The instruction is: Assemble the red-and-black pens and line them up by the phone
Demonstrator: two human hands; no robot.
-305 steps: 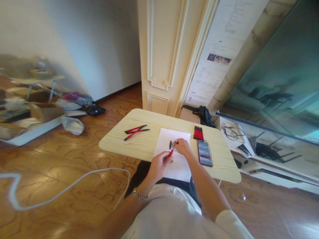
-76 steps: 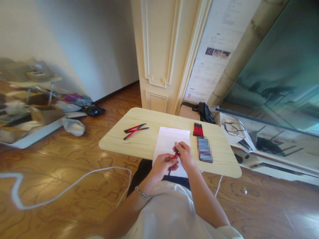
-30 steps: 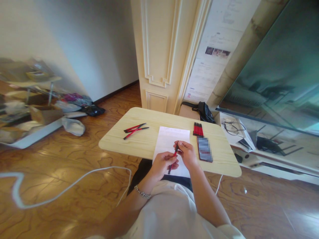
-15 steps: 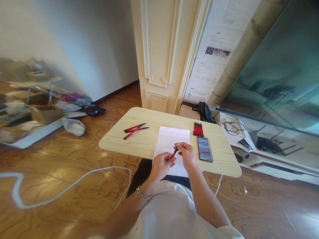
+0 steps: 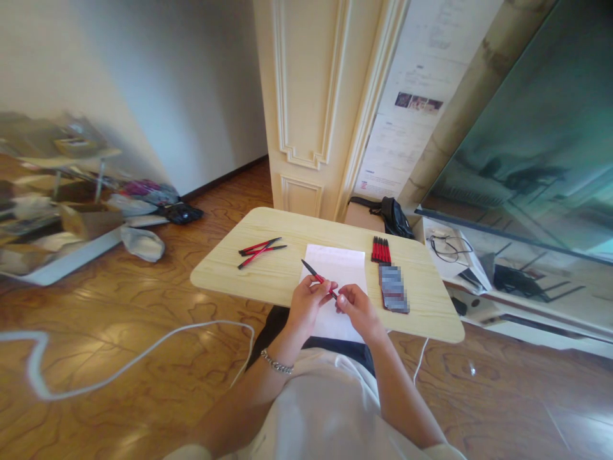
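Note:
A red and black pen (image 5: pixel 312 271) slants above the paper, its dark pointed tip toward the upper left. My left hand (image 5: pixel 305 308) pinches the pen around its middle between thumb and fingers. At the pen's lower right end, the curled fingers of my right hand (image 5: pixel 359 311) close on it. Beneath both hands lies a white sheet of paper (image 5: pixel 330 255). Several red and black pens (image 5: pixel 381 249) stand side by side in a row to the right. A few more pens (image 5: pixel 258 250) lie loosely crossed at the left.
The light wooden table (image 5: pixel 230 271) carries everything. A phone (image 5: pixel 393 289) with a blurred screen lies right of the paper. A black bag (image 5: pixel 395 216) sits behind the table, and a white cable (image 5: pixel 143 359) runs over the floor at left.
The pen has turned: its pointed black tip now sticks out to the upper left past my left hand. My right hand has shifted down to its other end.

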